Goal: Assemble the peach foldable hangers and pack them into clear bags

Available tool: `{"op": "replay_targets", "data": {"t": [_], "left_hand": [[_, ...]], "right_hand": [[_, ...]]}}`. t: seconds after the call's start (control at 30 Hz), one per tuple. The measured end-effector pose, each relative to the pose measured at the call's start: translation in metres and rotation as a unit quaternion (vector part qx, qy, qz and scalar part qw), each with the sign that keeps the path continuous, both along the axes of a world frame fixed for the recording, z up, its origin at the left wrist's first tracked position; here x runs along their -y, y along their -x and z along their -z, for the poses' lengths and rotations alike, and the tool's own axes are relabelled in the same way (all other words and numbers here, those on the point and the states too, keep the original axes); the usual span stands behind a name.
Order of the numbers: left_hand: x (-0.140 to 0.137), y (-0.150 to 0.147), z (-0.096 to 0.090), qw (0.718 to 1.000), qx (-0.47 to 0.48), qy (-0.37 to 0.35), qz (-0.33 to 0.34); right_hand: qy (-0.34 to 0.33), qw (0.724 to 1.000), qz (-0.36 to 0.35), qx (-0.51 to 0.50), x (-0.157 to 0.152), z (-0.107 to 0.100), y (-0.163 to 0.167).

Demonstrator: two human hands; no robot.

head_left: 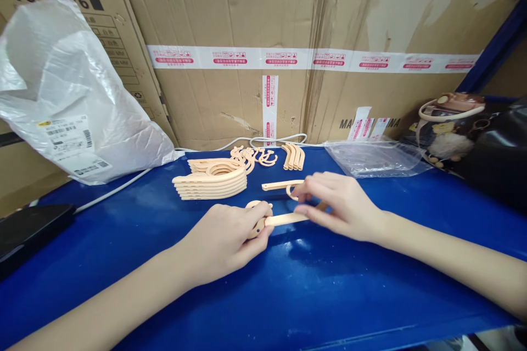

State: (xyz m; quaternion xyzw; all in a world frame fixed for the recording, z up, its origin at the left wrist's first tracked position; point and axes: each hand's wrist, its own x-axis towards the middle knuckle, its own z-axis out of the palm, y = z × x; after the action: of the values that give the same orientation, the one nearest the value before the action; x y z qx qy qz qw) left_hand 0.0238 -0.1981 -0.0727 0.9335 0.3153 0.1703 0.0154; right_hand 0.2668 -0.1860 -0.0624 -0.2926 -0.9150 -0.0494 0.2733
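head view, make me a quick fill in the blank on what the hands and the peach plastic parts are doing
1. The left hand and right hand both grip one thin peach ____.
2. The table surface is ____ in colour.
3. The stack of peach parts lies ____ the hands, toward the boxes.
4. The white plastic bag sits at the far ____.

Missing: strip; blue; beyond; left

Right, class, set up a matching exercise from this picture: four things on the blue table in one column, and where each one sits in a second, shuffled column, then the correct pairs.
Things
1. stack of hangers
2. white plastic bag
3. clear plastic bag
4. peach plastic bar

Places
A. far left, against the cardboard boxes
B. held between the left hand and right hand
C. centre of the table, behind the left hand
D. behind the right hand, right of centre

Pairs: 1-C, 2-A, 3-D, 4-B
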Motion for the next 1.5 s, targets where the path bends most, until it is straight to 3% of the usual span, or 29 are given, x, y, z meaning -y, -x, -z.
{"op": "replay_targets", "data": {"t": [0.1, 0.27, 0.4, 0.67, 0.9, 1.23, 1.5], "left_hand": [[-0.001, 0.0, -0.001, 1.0, 0.018, -0.005, -0.008], [0.0, 0.0, -0.002, 0.999, 0.032, -0.008, -0.006], [-0.001, 0.0, -0.002, 0.999, 0.026, -0.019, -0.006], [-0.002, 0.003, 0.001, 0.997, 0.027, -0.054, 0.039], [-0.004, 0.004, 0.002, 0.998, 0.005, -0.063, 0.021], [0.013, -0.004, 0.004, 0.983, -0.075, -0.102, 0.131], [0.005, 0.002, 0.004, 0.989, -0.056, -0.111, 0.075]], "right_hand": [[-0.012, 0.999, 0.033, -0.034, -0.01, -0.005, -0.008], [0.059, 0.996, 0.065, -0.024, -0.025, -0.002, -0.019], [0.096, 0.994, 0.044, 0.013, -0.029, 0.001, -0.018], [0.026, 0.995, 0.004, 0.101, -0.021, 0.004, -0.013], [0.054, 0.991, 0.066, 0.099, -0.017, 0.005, -0.013], [0.111, 0.991, 0.027, 0.07, -0.021, 0.005, -0.014], [0.114, 0.992, 0.029, 0.052, -0.021, 0.006, -0.016]]}}
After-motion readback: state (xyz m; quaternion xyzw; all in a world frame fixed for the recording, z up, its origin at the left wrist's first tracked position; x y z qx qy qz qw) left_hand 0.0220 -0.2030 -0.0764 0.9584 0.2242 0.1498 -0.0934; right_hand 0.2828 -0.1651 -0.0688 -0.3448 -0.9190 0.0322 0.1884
